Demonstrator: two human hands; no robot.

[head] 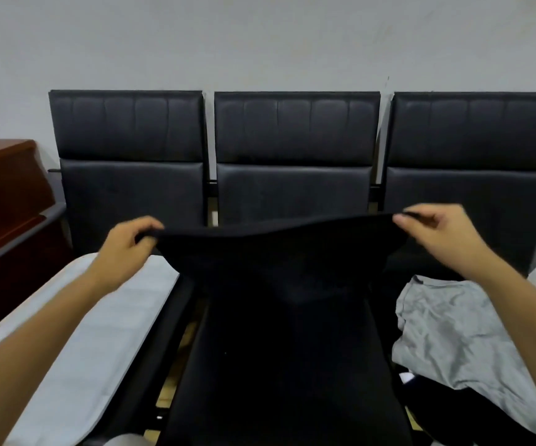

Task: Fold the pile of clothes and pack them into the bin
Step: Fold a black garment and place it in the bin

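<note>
Single head-worn wide-angle cam, sitting at eye height, facing forward and tilting down. It's looking straight at a row of three black chairs (pixel 295 175) against a grey wall (pixel 260 37), close range: both forearms are entering from the bottom corners. No second view overlapping.

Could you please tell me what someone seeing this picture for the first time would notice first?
The eye lands first on the black fabric garment stretched wide in the centre, its top edge pinched by the left hand and the right hand above the middle seat. Behind it stands a row of three black leather chairs against the pale wall. A crumpled grey cloth garment lies on the right seat, and a flat light grey surface sits at the left.
</note>
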